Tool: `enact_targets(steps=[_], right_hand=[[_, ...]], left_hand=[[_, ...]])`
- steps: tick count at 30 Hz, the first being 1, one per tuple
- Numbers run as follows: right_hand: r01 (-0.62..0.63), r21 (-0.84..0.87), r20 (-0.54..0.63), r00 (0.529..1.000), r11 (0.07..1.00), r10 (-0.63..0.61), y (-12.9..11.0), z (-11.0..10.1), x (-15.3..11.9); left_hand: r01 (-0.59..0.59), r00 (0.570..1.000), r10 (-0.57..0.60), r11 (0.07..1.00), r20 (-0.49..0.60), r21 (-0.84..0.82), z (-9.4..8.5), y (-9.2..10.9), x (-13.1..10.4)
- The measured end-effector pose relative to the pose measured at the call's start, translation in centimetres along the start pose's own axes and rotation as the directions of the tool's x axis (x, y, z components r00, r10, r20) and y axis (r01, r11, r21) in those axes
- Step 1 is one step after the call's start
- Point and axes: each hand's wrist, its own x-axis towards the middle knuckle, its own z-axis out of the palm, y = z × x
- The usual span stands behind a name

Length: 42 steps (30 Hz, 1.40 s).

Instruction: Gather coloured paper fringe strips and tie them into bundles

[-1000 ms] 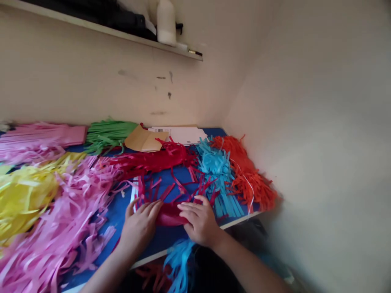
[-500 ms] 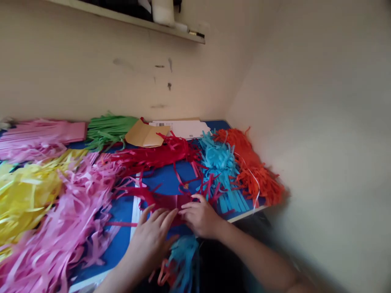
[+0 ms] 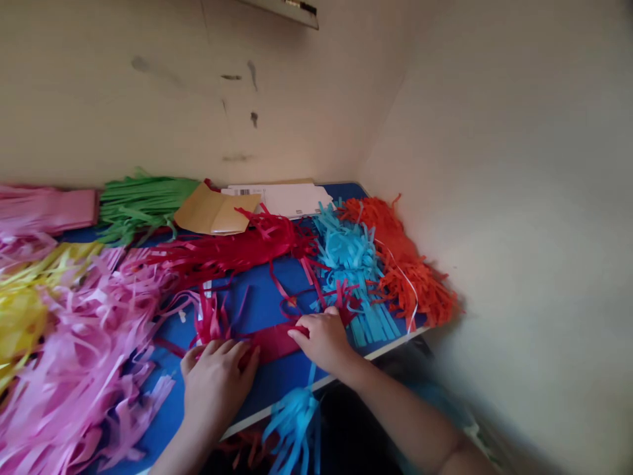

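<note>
A dark red strip of fringed tissue paper (image 3: pixel 275 343) lies across the blue table near its front edge, cut into fringes at both ends. My left hand (image 3: pixel 220 373) is closed over its left part, fingers curled at the paper. On the right part, my right hand (image 3: pixel 324 340) grips the strip with thumb and fingers. Fringes stick out beyond both hands. A blue tissue tassel (image 3: pixel 294 415) hangs at the table's front edge below the strip. Behind the strip lies a pile of red fringed paper (image 3: pixel 232 254).
Pink fringe (image 3: pixel 103 330) and yellow fringe (image 3: pixel 24 316) cover the left side. Green fringe (image 3: pixel 148 198), a tan folded paper (image 3: pixel 217 208) and a white flat package (image 3: pixel 281 199) lie at the back. Light blue fringe (image 3: pixel 349 254) and orange fringe (image 3: pixel 410 264) sit beside the right wall.
My hands have moved apart along the red paper, the left one further left. The strip now lies flatter and stretched between them. The view has shifted downward and to the right.
</note>
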Motion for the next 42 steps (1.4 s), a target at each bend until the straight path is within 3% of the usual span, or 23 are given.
enact_targets(steps=[13,15,17,20,23,25,27,29,31,36,42], right_hand=[[-0.032,0.025,-0.012,0.999,0.999,0.032,0.3,0.7,0.4],[-0.03,0.022,-0.013,0.999,0.999,0.03,0.4,0.8,0.4],[-0.021,0.014,-0.014,1.0,1.0,0.021,0.5,0.8,0.4],[-0.03,-0.032,-0.074,0.997,0.999,0.027,0.5,-0.2,0.2],[-0.132,-0.146,-0.295,0.952,0.98,0.084,-0.3,-1.6,-0.5],[0.023,-0.207,-0.303,0.949,0.978,-0.086,-1.1,-2.0,-1.0],[0.338,-0.194,-0.114,0.925,0.921,-0.364,-1.6,-1.7,-1.4],[0.511,-0.115,0.062,0.86,0.852,-0.507,-1.4,-1.0,-1.4],[0.508,-0.063,0.092,0.86,0.859,-0.502,-0.4,-0.4,-1.0],[0.481,-0.001,0.032,0.876,0.877,-0.481,2.5,-0.6,0.2],[0.479,0.072,0.018,0.876,0.875,-0.481,3.5,-1.1,0.9]], left_hand=[[0.045,0.997,-0.046,0.999,0.069,0.021,0.8,-0.1,0.3],[0.039,0.998,-0.041,0.998,0.057,0.04,0.9,-0.1,0.1],[0.035,0.999,-0.033,0.996,-0.027,0.087,0.9,0.0,-0.1],[-0.104,0.973,0.134,0.982,-0.19,0.159,0.3,0.2,0.0],[-0.37,0.922,0.382,0.916,-0.057,0.155,-0.5,0.3,0.7],[-0.47,0.882,0.468,0.875,0.051,0.116,-0.9,0.3,1.2],[-0.527,0.85,0.521,0.846,0.08,0.084,-1.3,0.4,1.5],[-0.526,0.85,0.523,0.848,0.069,0.057,-1.6,0.6,1.2],[-0.485,0.874,0.485,0.873,0.026,0.037,-1.7,0.8,0.5],[-0.417,0.906,0.418,0.908,-0.066,0.026,-0.8,-0.1,-0.2],[-0.364,0.925,0.356,0.931,-0.132,-0.038,0.8,-2.3,0.6]])
